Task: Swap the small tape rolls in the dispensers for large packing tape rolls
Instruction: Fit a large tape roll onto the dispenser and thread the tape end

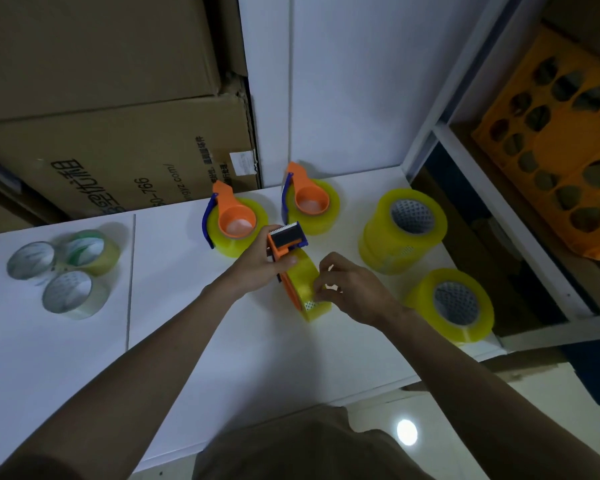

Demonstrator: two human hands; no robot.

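A white surface (66,341) stands against a white wall, with stacked cardboard boxes (111,133) to the left behind it and a white shelf holding an orange crate (551,140) to the right. Near the middle of the surface, the left hand (257,261) has its grip closed round the orange handle of a tape dispenser (286,242), thumb lying across the handle; the serrated blade end points away from the person. A large yellow packing tape roll (307,285) sits in this dispenser, standing on edge. The right hand (350,289) touches the near side of that roll, its fingers curled and pinching at the roll's edge.

Behind the hands, two more dispensers lie flat, each already carrying a large yellow roll: one to the left (234,220) and one to the right (309,202). To the right of the hands, a tall stack of large rolls (402,230) stands upright, and another large roll (454,303) stands nearer the surface's right edge. Well apart at the far left, three small tape rolls (63,271) lie clustered, touching one another.
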